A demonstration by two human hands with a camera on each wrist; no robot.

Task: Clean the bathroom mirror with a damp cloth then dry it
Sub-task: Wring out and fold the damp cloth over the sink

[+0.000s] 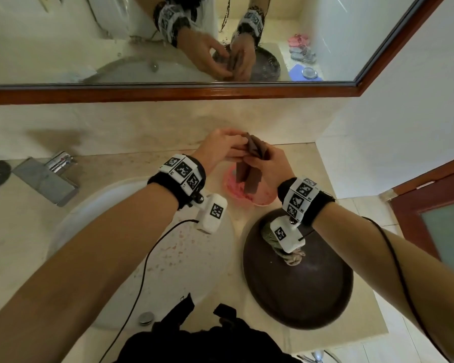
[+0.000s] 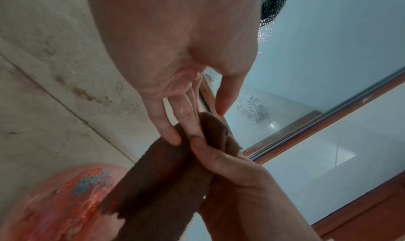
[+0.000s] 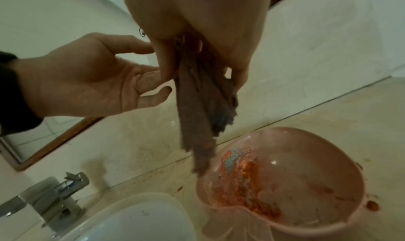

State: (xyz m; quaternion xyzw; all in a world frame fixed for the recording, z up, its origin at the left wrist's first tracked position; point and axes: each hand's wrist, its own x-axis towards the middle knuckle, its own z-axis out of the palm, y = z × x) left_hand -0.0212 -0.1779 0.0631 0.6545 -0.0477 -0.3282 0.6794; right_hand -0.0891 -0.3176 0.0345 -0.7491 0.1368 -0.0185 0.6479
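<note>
Our right hand (image 1: 270, 163) grips the brown cloth (image 1: 249, 176), bunched, hanging over the pink bowl (image 1: 260, 200) | our left hand (image 1: 220, 148) touches its top, fingers relaxed | mirror (image 1: 325, 35) above the counter (image 1: 110, 166)

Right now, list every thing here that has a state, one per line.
Cloth: bunched, hanging over the pink bowl.
Right hand: grips the cloth.
Left hand: fingers straight, touching the cloth.
Pink bowl: holds water.
Brown basin: upside down, rag on top.
Tap: not running.
</note>
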